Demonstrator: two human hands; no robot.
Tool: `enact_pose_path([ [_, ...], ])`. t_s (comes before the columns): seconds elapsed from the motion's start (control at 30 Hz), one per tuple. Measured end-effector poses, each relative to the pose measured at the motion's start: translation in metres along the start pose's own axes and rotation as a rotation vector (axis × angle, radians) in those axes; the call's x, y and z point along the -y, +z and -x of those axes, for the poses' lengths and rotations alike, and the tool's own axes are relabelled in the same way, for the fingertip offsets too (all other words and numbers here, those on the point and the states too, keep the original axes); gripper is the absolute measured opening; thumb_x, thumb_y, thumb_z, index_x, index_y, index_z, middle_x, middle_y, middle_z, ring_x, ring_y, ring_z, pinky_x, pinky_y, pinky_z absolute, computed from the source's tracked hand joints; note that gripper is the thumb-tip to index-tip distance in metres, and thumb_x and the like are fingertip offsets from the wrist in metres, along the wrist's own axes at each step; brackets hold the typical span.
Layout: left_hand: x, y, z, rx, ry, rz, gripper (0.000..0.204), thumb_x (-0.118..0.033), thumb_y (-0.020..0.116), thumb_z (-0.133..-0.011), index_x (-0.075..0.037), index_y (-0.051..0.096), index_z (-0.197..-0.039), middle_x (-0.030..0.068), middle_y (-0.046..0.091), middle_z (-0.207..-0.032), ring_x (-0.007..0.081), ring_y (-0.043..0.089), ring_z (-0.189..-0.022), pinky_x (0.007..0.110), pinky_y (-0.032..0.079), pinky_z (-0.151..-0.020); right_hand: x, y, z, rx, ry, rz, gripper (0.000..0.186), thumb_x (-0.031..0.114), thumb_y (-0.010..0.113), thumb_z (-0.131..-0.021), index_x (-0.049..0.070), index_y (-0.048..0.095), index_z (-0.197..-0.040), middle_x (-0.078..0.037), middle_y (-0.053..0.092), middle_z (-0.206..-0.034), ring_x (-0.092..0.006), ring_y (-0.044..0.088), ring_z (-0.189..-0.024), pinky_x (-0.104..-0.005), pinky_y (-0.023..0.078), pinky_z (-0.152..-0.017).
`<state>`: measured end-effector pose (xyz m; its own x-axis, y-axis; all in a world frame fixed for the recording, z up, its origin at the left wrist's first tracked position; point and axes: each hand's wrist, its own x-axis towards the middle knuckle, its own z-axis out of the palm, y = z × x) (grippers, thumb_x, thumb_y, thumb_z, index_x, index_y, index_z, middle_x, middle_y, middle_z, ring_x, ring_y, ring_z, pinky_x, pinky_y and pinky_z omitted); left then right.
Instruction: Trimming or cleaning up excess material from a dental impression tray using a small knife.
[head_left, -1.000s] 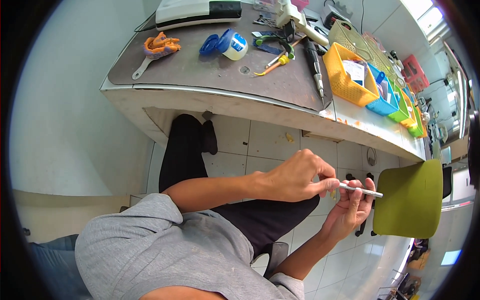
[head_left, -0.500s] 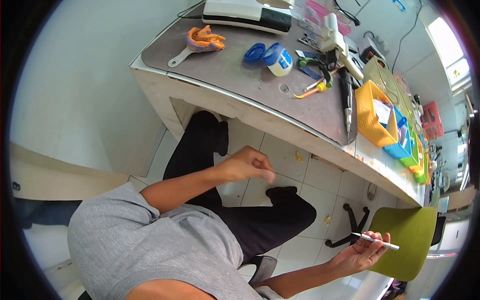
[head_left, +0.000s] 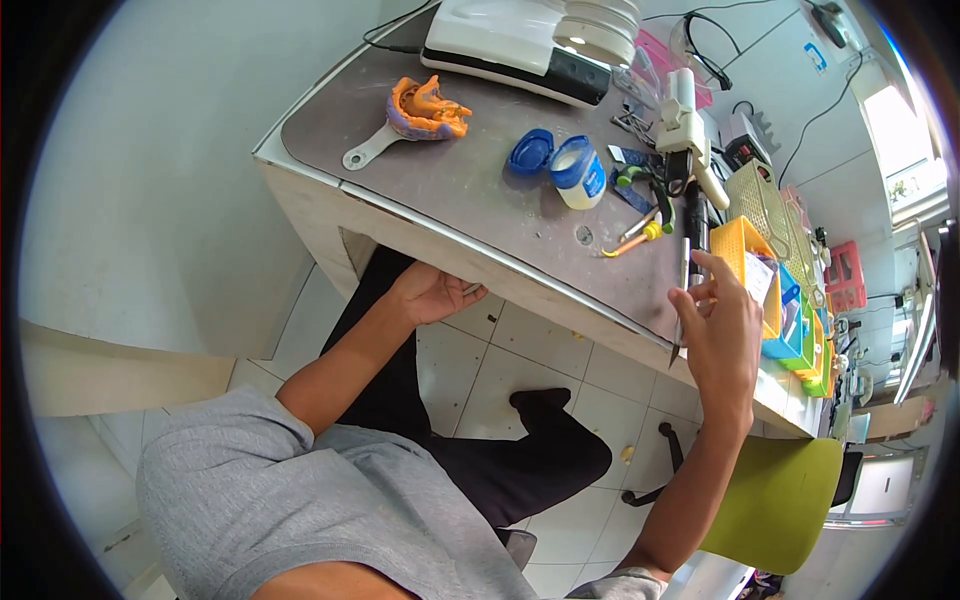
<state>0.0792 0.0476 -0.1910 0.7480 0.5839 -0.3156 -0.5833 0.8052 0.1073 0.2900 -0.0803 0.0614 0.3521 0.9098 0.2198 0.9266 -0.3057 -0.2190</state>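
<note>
My right hand (head_left: 722, 330) is at the right end of the desk, its thumb and fingers closed round a slim white pen-like tool (head_left: 684, 290) with a dark pointed tip directed toward the desk's front edge. Below that same edge, farther left, my left hand (head_left: 432, 294) is turned palm up with its fingers loosely bent and apart. On the desktop lies a dental impression tray (head_left: 372, 148) filled with orange and purple impression material (head_left: 430, 112). A small jar (head_left: 580, 180) of pale jelly stands uncapped, its blue lid (head_left: 531, 152) beside it.
Hand tools (head_left: 640, 236) lie near a black handpiece (head_left: 697, 225) and a white clamp-like fixture (head_left: 682, 130). A white machine (head_left: 500, 45) occupies the desk's back. Coloured baskets (head_left: 748, 245) line the right side; a green chair (head_left: 775, 500) stands below them.
My right hand has risen from beside the green chair to the desk's right end, carrying the white tool. My left hand has moved left and up toward the desk edge, turning palm up.
</note>
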Motion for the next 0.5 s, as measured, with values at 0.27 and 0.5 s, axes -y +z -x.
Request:
enact_pose_path([
  [0.27,-0.012,0.028,-0.01,0.497,0.05,0.178,0.036,-0.024,0.057,-0.09,-0.007,0.051,-0.121,0.0078,0.058,-0.116,0.0229,0.054,-0.111,0.042,0.041,-0.098,0.024,0.02,0.003,-0.326,-0.027,-0.156,0.028,0.007,0.063,-0.083,-0.001,0.06,-0.11,-0.01,0.065,-0.083,-0.0167,0.062,-0.062,-0.0276,0.049,-0.053],
  [0.5,-0.033,0.01,-0.019,0.467,0.099,0.131,0.037,-0.024,0.059,-0.089,-0.007,0.051,-0.12,0.0072,0.058,-0.115,0.0224,0.054,-0.11,0.042,0.041,-0.099,-0.002,0.019,0.054,-0.184,-0.173,-0.376,0.031,0.016,0.057,-0.091,-0.001,0.053,-0.117,-0.014,0.063,-0.094,-0.0125,0.059,-0.069,-0.0218,0.047,-0.06],
])
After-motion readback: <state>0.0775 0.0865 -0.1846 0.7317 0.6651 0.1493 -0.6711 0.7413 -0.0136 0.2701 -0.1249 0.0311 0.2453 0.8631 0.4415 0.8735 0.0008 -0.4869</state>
